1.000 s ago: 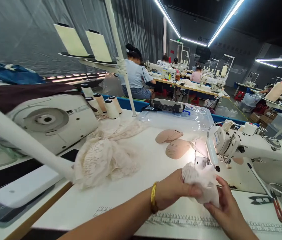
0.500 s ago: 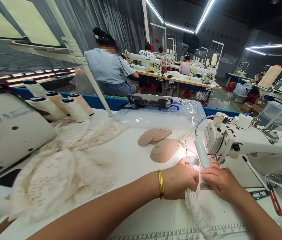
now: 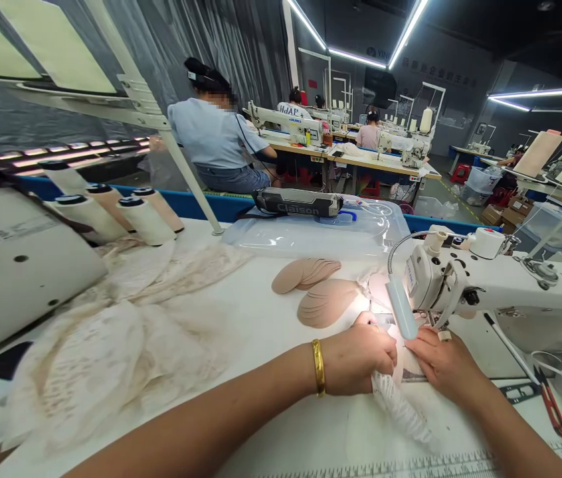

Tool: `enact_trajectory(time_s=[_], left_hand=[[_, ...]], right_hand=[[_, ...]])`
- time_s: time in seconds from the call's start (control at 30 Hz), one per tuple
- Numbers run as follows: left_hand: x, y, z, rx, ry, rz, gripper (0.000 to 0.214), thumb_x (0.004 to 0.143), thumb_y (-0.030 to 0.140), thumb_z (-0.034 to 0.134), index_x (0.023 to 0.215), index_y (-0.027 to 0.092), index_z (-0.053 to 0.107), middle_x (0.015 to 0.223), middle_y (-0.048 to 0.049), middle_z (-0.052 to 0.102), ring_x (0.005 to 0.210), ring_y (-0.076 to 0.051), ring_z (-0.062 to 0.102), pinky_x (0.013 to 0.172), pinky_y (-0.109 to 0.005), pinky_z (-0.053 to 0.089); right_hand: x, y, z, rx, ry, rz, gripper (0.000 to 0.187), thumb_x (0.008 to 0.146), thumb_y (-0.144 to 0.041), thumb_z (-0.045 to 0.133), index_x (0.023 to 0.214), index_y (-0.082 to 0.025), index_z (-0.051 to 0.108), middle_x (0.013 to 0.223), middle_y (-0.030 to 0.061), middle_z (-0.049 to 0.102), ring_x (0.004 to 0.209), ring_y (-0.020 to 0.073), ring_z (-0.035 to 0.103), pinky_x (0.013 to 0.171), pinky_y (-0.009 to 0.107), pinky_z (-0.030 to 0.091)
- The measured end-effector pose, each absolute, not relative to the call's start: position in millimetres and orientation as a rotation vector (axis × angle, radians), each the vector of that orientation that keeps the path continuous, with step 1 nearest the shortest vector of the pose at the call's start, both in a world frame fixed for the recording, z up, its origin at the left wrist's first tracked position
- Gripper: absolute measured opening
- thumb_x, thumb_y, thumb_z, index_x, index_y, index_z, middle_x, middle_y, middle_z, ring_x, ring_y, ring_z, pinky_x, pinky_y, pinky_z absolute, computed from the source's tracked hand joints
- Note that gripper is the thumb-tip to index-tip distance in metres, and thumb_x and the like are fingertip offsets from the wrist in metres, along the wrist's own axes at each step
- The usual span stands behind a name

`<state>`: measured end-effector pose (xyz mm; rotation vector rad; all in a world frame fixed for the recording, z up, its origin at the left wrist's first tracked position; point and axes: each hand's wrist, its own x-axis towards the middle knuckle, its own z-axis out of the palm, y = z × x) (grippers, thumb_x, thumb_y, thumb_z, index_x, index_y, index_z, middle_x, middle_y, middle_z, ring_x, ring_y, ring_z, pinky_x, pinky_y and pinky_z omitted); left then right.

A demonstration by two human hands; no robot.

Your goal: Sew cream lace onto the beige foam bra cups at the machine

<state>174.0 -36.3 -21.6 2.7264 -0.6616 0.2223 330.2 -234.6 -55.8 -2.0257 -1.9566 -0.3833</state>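
My left hand [image 3: 363,355], with a gold bangle at the wrist, is closed round a bunched white lace fabric [image 3: 403,410]. The fabric's gathered tail trails toward me over the table. Close to the needle area of a white sewing machine [image 3: 500,279], my right hand [image 3: 443,362] lies with its fingers stretched flat on the cloth. Between the hands a pale pink fabric piece shows under the light of a small lamp [image 3: 401,309]. The lamp and my fingers hide most of the stitching spot. Beyond the left hand lie beige oval pads [image 3: 328,302] in fanned stacks.
Cream lace fabric [image 3: 96,372] is heaped at the left, near thread cones [image 3: 146,219]. A clear plastic lid [image 3: 285,236] bears a black case. Red-handled snips [image 3: 553,405] lie at right, above a ruler [image 3: 410,468]. A person in light blue [image 3: 216,136] sits beyond.
My right hand has shifted slightly right and down from the needle area. The lace fabric's tail has swung a little to the right. The left hand keeps its hold.
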Motion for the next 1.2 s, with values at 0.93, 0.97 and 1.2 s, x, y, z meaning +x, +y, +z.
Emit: enact_trajectory(time_s=[0.93, 0.97, 1.2], left_hand=[[184, -24, -24, 2.803, -0.590, 0.376, 0.014, 0.074, 0.009, 0.065, 0.067, 0.019, 0.059, 0.086, 0.0029, 0.076, 0.077, -0.018, 0.065, 0.082, -0.034, 0.036], [184, -24, -24, 2.814, -0.592, 0.396, 0.013, 0.074, 0.009, 0.065, 0.068, 0.019, 0.060, 0.083, 0.0028, 0.075, 0.076, -0.018, 0.064, 0.081, -0.035, 0.036], [184, -25, -26, 2.887, -0.750, 0.566, 0.023, 0.069, 0.000, 0.063, 0.063, 0.018, 0.051, 0.068, 0.0038, 0.068, 0.063, -0.017, 0.060, 0.073, -0.035, 0.033]], right_hand=[[322, -237, -41, -1.806, -2.006, -0.188, 0.028, 0.096, -0.008, 0.047, 0.106, -0.024, 0.068, 0.097, 0.0037, 0.072, 0.084, 0.0193, 0.059, 0.065, 0.028, 0.041], [320, -237, -37, -1.783, -2.031, -0.139, 0.028, 0.097, -0.009, 0.047, 0.106, -0.024, 0.068, 0.099, 0.0035, 0.072, 0.085, 0.0190, 0.059, 0.067, 0.028, 0.042], [310, -239, -24, -1.719, -2.131, -0.039, 0.029, 0.098, -0.009, 0.044, 0.105, -0.025, 0.067, 0.103, 0.0040, 0.073, 0.089, 0.0196, 0.059, 0.075, 0.032, 0.047]])
